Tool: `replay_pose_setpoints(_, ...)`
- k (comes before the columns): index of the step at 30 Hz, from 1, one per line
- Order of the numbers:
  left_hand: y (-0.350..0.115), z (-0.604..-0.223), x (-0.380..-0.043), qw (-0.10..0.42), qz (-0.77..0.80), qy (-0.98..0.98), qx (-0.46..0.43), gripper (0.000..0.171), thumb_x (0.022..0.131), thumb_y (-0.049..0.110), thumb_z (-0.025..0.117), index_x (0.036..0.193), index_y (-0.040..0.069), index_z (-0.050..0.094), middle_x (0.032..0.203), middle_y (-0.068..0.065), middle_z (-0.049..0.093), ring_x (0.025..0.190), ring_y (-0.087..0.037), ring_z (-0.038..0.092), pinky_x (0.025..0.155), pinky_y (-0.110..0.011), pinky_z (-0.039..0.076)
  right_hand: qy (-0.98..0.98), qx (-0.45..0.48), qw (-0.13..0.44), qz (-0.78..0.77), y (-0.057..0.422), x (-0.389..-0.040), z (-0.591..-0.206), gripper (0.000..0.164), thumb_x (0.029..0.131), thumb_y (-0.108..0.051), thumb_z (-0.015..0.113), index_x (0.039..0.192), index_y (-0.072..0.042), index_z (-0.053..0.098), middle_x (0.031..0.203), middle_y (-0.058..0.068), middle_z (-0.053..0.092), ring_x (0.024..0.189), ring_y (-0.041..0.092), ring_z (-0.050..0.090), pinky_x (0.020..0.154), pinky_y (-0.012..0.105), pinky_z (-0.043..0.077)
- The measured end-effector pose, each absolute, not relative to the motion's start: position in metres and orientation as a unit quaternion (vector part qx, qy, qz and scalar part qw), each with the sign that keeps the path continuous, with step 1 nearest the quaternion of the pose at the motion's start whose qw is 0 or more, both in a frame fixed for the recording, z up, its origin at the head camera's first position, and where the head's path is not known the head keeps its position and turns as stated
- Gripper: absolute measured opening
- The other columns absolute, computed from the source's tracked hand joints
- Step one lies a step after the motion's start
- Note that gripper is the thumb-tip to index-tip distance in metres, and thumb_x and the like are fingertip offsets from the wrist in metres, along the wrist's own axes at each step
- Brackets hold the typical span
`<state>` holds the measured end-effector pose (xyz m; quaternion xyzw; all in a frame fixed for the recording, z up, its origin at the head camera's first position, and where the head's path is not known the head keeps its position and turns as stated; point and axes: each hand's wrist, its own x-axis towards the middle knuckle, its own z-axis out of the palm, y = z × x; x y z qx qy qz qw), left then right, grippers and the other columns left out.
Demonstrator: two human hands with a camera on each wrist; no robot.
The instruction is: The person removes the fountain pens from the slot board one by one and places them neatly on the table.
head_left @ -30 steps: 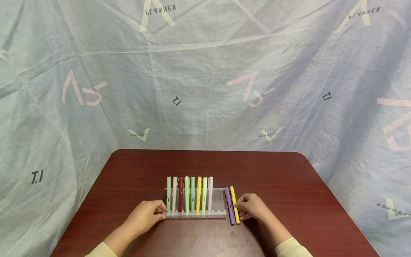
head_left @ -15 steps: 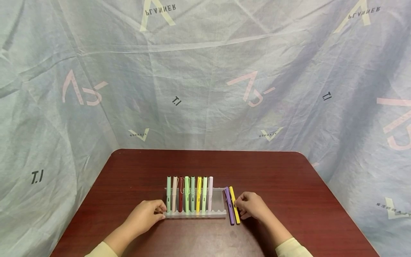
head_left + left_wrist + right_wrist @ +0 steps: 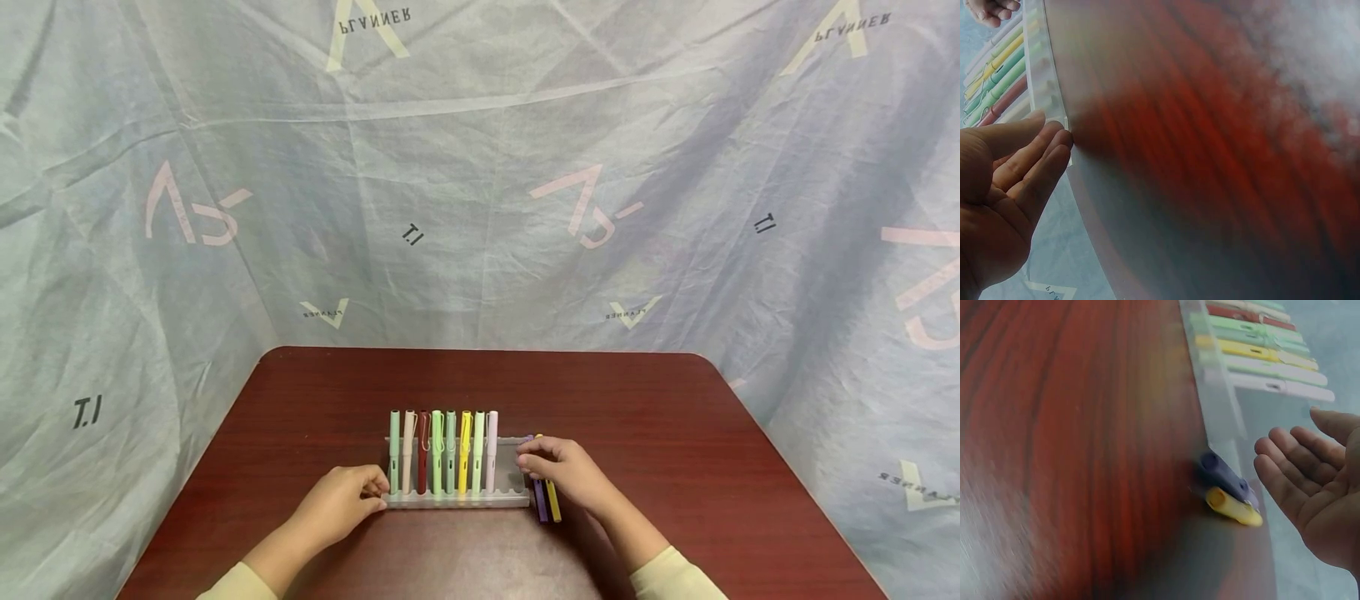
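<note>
A clear pen rack (image 3: 480,500) stands on the table, with several capped pens leaning in its notches, among them a dark red pen (image 3: 422,458) and a yellow pen (image 3: 465,454). My left hand (image 3: 347,498) holds the rack's left front corner between thumb and fingers. Over the rack's right end hovers my right hand (image 3: 566,473), its fingers loosely extended and holding nothing. Beneath it, a purple pen (image 3: 1225,475) and another yellow pen (image 3: 1235,507) lie side by side on the table, partly hidden by that hand in the head view.
The dark red wooden table (image 3: 337,400) has rounded far corners. Printed grey cloth (image 3: 480,167) hangs behind it and at both sides. The rack's notches toward its right end hold no pens.
My right hand has left the loose yellow pen's side and shifted left, over the purple pen and the rack's right end. The left hand keeps its place.
</note>
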<state>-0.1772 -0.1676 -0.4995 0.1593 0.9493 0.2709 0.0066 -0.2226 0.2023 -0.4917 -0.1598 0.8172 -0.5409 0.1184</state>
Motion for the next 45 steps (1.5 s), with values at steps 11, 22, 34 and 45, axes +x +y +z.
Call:
replay_pose_setpoints(11, -0.167, -0.498, -0.176, 0.008, 0.272, 0.949, 0.159, 0.014, 0.082, 0.018, 0.078, 0.087, 0.024, 0.067, 0.085, 0.012, 0.071, 0.08, -0.004, 0.066, 0.069, -0.025, 0.052, 0.781, -0.163, 0.142, -0.586, 0.171, -0.224, -0.503, 0.035, 0.093, -0.017, 0.067, 0.12, 0.006, 0.064, 0.114, 0.022, 0.068, 0.1, 0.033, 0.069, 0.083, 0.04, 0.058)
replay_pose_setpoints(22, -0.166, -0.497, -0.175, 0.006, 0.272, 0.949, 0.157, 0.015, 0.081, 0.018, 0.079, 0.088, 0.024, 0.067, 0.084, 0.013, 0.071, 0.079, -0.004, 0.066, 0.069, -0.025, 0.052, 0.782, -0.118, 0.136, -0.597, 0.158, -0.223, -0.508, 0.028, 0.091, -0.019, 0.069, 0.106, 0.005, 0.067, 0.093, 0.014, 0.071, 0.079, 0.024, 0.071, 0.064, 0.029, 0.054)
replay_pose_setpoints(34, -0.168, -0.5, -0.175, 0.001, 0.267, 0.95, 0.161, 0.015, 0.081, 0.018, 0.079, 0.088, 0.025, 0.067, 0.085, 0.013, 0.071, 0.08, -0.005, 0.067, 0.071, -0.025, 0.053, 0.799, -0.143, 0.062, -0.581, 0.16, -0.215, -0.502, 0.018, 0.09, -0.02, 0.072, 0.098, -0.005, 0.067, 0.091, 0.01, 0.07, 0.081, 0.012, 0.068, 0.072, 0.031, 0.059)
replay_pose_setpoints(45, -0.168, -0.5, -0.176, 0.003, 0.27, 0.949, 0.16, 0.015, 0.081, 0.018, 0.079, 0.087, 0.024, 0.067, 0.085, 0.012, 0.072, 0.08, -0.005, 0.067, 0.071, -0.025, 0.053, 0.749, -0.128, 0.066, -0.647, 0.179, -0.219, -0.489, 0.027, 0.092, -0.015, 0.069, 0.105, 0.006, 0.06, 0.095, 0.021, 0.064, 0.081, 0.023, 0.069, 0.073, 0.051, 0.058)
